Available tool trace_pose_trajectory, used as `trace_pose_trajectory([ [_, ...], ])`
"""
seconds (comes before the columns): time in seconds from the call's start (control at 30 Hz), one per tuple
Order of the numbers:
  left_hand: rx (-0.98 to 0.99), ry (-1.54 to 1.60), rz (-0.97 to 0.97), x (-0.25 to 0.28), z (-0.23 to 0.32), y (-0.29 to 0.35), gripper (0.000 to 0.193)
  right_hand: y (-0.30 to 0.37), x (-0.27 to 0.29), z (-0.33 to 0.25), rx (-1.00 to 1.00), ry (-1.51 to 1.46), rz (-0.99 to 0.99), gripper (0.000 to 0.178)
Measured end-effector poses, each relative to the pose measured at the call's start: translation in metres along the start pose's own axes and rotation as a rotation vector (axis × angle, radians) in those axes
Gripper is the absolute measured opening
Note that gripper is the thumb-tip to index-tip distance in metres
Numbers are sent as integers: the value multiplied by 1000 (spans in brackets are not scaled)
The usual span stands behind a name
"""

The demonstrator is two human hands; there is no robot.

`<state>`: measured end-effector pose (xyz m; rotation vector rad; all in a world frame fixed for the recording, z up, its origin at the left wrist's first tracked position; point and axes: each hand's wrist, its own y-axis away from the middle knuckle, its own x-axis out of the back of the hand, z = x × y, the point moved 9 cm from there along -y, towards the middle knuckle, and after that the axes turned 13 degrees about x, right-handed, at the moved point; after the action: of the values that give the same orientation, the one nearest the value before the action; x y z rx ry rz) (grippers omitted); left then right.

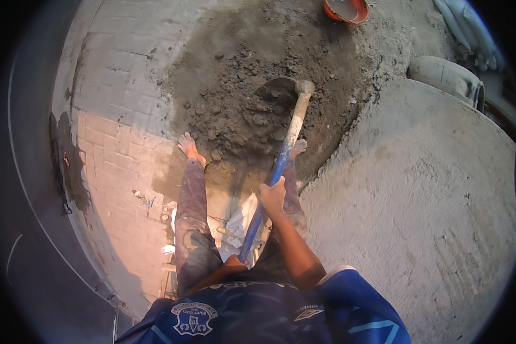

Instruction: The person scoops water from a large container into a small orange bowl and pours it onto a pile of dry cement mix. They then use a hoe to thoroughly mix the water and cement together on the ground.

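Both my hands are wrapped round the long handle of a hoe [284, 150], blue along its lower length and bare, mortar-crusted wood near the head. My right hand [273, 196] grips it about midway along. Close to my body, my left hand [233, 266] closes round the handle's near end. The hoe's blade [279, 86] rests in a heap of wet grey-brown mortar [235, 109], its edge partly hidden in the mix. My bare feet stand at the near edge of the heap, one on each side of the handle.
An orange bowl [346, 10] with greyish liquid sits beyond the heap. To the right lies a raised concrete slab [418, 189], with a mortar-smeared round container [446, 79] and pale sacks behind it. Brick paving [112, 137] spreads left. White sacking [243, 217] lies between my legs.
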<state>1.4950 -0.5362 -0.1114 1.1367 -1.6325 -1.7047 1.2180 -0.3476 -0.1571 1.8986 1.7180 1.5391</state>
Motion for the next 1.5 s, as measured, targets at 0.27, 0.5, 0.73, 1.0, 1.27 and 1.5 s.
trace_pose_trajectory([
  [0.27, -67, -301, 141, 28, 205, -12, 33, -140, 136, -9, 107, -149, 363, 33],
  [0.5, -161, -283, 194, 67, 301, 36, 32, -255, 135, -18, -173, -286, 218, 7],
  [0.73, -139, -570, 451, 205, 119, 86, 25, -74, -10, -4, -246, -697, 201, 33],
  [1.0, -128, -668, 579, 269, 22, 109, 26, 82, -31, -59, -180, -836, 135, 44],
  [1.27, -16, -765, 607, 226, 118, 127, 22, -53, -77, 27, -485, -760, 43, 24],
  [1.5, 134, -365, 382, 141, 98, 147, 26, -37, 12, -28, -243, -359, 94, 32],
])
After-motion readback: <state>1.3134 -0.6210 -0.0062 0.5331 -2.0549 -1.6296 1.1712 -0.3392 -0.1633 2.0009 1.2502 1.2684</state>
